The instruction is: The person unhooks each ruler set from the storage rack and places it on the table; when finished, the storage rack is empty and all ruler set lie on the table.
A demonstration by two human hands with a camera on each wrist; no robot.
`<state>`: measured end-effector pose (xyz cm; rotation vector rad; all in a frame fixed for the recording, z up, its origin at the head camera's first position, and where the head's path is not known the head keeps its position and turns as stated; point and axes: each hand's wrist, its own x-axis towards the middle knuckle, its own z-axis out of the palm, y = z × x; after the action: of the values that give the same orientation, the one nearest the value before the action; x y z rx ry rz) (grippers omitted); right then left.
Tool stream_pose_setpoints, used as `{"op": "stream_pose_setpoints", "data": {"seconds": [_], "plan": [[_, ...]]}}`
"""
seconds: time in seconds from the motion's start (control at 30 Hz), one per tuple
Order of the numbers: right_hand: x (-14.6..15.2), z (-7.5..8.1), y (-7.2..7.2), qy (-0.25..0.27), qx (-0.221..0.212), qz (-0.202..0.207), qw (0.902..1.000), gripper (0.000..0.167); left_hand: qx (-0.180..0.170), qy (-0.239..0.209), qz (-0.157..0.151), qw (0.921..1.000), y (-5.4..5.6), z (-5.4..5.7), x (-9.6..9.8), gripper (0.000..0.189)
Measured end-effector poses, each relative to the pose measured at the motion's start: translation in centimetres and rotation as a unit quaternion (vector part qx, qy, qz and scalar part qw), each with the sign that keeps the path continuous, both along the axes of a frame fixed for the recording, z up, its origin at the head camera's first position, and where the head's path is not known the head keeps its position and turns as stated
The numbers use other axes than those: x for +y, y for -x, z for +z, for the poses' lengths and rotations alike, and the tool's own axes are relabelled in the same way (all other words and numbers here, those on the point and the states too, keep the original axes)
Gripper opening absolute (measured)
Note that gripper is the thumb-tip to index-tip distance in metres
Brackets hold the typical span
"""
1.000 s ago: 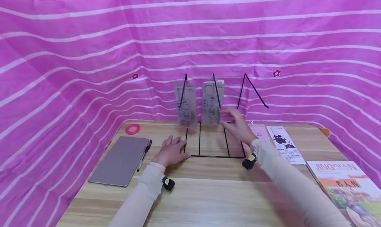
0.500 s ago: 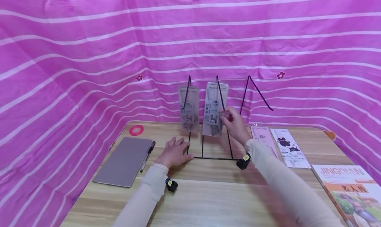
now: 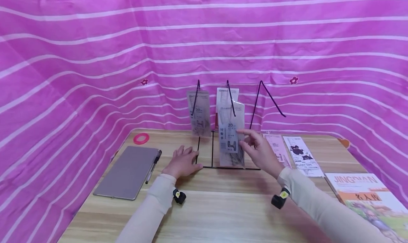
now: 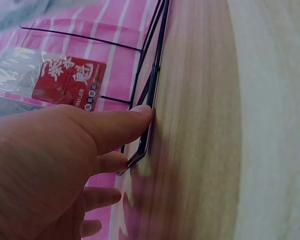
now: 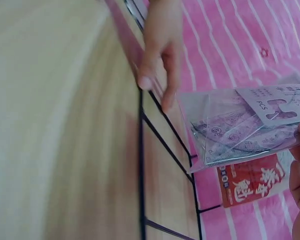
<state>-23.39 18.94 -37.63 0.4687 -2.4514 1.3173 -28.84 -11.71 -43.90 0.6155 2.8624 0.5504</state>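
Note:
My right hand (image 3: 259, 151) pinches the right edge of a clear-wrapped ruler set (image 3: 227, 138) between thumb and fingers. That pack hangs upright in front of the black wire display rack (image 3: 212, 149), its top lower than the rack's middle prong. Behind it, another pale pack (image 3: 223, 93) hangs on the same prong. On the left prong hang grey ruler packs (image 3: 200, 112). My left hand (image 3: 181, 162) holds the front left corner of the rack's base, thumb on the front bar (image 4: 155, 65). In the right wrist view, a red label (image 5: 252, 180) shows beyond the held pack.
A pink ruler pack (image 3: 275, 147) and a white cat-print ruler set (image 3: 302, 156) lie right of the rack, near a magazine (image 3: 369, 193). At left are a grey notebook (image 3: 129, 172), a pen (image 3: 153, 167) and a pink ring (image 3: 141, 138). Striped pink cloth (image 3: 204, 30) surrounds the table.
My right hand has taken hold of the front ruler pack on the middle prong and drawn it down and toward me, uncovering the pack behind. My left hand stays at the rack's corner.

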Motion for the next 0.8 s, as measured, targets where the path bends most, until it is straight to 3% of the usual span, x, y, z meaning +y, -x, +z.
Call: {"op": "stream_pose_setpoints", "data": {"seconds": [0.2,0.4,0.7,0.8], "plan": [[0.4,-0.1,-3.4,-0.009,-0.004,0.007,0.9999,0.042,0.002,0.0,-0.007,1.0,0.0,0.0,-0.1,0.068],[0.5,-0.4,-5.6,-0.012,-0.002,0.008,0.9999,0.045,0.002,0.001,-0.007,1.0,-0.1,0.1,0.1,0.068],[1.6,-0.7,-8.7,-0.001,0.055,0.02,0.9983,0.045,-0.001,0.002,-0.006,1.0,0.1,-0.3,0.1,0.069],[2.9,-1.0,-10.0,0.004,0.053,0.013,0.9985,0.043,-0.002,0.002,-0.003,1.0,0.3,0.0,-0.1,0.069]]}}
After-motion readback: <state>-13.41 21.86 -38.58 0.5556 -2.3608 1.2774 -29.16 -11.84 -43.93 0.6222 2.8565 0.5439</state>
